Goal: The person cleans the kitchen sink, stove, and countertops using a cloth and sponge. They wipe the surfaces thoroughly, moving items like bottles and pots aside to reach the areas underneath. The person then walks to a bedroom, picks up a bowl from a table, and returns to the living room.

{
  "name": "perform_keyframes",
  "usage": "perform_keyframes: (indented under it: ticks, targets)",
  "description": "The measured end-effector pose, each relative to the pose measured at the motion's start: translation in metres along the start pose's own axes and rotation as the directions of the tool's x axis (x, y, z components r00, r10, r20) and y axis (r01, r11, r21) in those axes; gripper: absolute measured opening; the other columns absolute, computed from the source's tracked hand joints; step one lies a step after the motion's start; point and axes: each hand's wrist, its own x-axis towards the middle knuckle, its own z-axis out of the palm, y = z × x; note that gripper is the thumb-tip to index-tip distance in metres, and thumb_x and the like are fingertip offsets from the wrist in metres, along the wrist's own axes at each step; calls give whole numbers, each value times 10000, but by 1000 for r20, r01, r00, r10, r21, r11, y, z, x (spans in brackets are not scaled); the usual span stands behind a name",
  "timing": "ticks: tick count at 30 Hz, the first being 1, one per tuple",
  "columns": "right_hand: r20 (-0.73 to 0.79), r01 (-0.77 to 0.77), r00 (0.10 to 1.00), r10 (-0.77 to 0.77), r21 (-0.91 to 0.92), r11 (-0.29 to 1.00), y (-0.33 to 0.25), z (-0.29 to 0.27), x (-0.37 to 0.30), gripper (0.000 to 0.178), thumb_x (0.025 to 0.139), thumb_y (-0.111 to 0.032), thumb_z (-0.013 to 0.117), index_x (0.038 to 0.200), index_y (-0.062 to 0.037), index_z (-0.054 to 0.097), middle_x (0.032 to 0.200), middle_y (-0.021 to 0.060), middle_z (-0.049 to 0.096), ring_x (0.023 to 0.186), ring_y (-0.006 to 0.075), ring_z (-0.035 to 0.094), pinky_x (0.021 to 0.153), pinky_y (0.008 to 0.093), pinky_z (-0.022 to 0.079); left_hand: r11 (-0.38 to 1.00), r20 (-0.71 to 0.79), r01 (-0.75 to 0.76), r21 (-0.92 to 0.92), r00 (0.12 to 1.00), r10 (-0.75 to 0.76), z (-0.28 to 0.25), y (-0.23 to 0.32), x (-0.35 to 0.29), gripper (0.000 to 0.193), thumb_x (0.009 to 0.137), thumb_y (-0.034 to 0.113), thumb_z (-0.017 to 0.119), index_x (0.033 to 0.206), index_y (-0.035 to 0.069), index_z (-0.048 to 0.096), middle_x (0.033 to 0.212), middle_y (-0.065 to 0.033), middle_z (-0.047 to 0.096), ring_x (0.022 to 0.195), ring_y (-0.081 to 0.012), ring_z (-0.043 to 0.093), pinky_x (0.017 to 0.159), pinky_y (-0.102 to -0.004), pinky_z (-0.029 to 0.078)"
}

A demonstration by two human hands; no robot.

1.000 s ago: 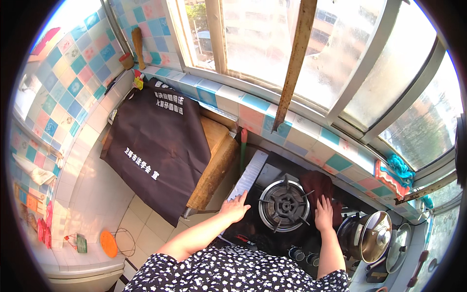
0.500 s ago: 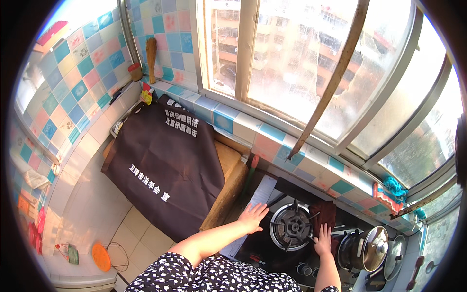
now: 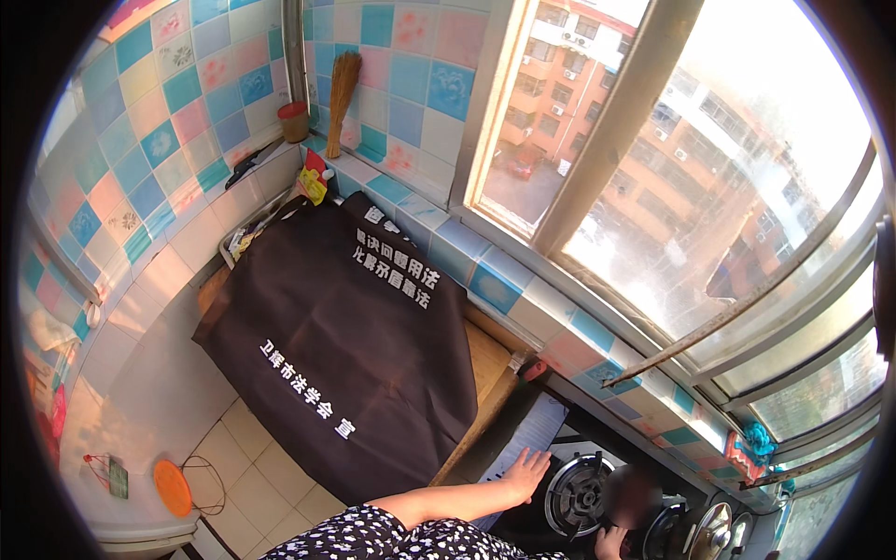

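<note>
My left hand is open, its fingers spread, at the left edge of the black gas stove beside a pale, flat panel. My right hand lies low on the stove, just right of the round burner. Its visible fingers look apart, though the lower edge of the view cuts off the rest. Just beyond it is a dark brown cloth, smeared by a blurred patch; whether the fingertips touch it is unclear.
A dark cover with white printing drapes over a wooden surface to the left. Lidded pots stand right of the burner. Windows rise behind a tiled ledge. A straw brush leans in the corner; an orange disc is low left.
The view has swung toward the left and the windows, so the stove sits lower and the right hand is mostly cut off. The left hand still has its fingers spread.
</note>
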Motion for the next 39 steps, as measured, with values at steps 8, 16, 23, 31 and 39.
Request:
perform_keyframes:
  ticks: [8, 16, 23, 31, 39]
  targets:
    - [171, -204, 957, 234, -178, 963, -15, 10, -33, 821, 840, -254, 606, 1447, 97, 181, 1536, 287, 95, 1414, 465, 108, 1174, 432, 164, 998, -17, -63, 8, 998, 63, -3, -7, -5, 1094, 724, 576, 695, 1490, -15, 184, 1579, -187, 92, 1447, -318, 165, 1156, -542, 74]
    - [384, -318, 823, 419, -299, 900, -149, -42, -55, 823, 810, -400, 667, 1405, 55, 327, 1512, 289, 207, 1324, 410, 368, 1044, 454, 390, 992, 32, -53, 114, 998, 50, -10, -11, -2, 1089, 744, 613, 652, 1483, -34, 180, 1569, -207, 117, 1439, -304, 197, 1163, -529, 72]
    - [294, -178, 937, 187, -58, 982, -163, -14, -112, 894, 787, -489, 658, 1379, 101, 339, 1465, 324, 235, 1364, 493, 184, 1126, 523, 213, 996, 61, -40, 82, 998, 35, -12, -11, -4, 1097, 744, 602, 670, 1496, -7, 153, 1579, -184, 91, 1437, -302, 198, 1164, -526, 60]
    - [231, 30, 972, -46, 72, 997, -162, 10, -144, 794, 834, -395, 641, 1343, 143, 352, 1466, 354, 199, 1376, 504, 160, 1141, 505, 199, 998, 22, -37, 53, 999, 35, -3, -13, -2, 1071, 752, 609, 657, 1506, 34, 159, 1586, -145, 101, 1440, -296, 193, 1161, -540, 33]
    - [274, 514, 833, -480, -63, 855, -227, -5, -110, 628, 895, -403, 541, 1310, 60, 449, 1416, 291, 367, 1351, 429, 298, 1129, 476, 236, 938, -197, -63, -342, 980, -6, 8, -50, -23, 730, 871, 414, 598, 1435, 27, 343, 1536, -139, 267, 1422, -271, 251, 1156, -526, 132]
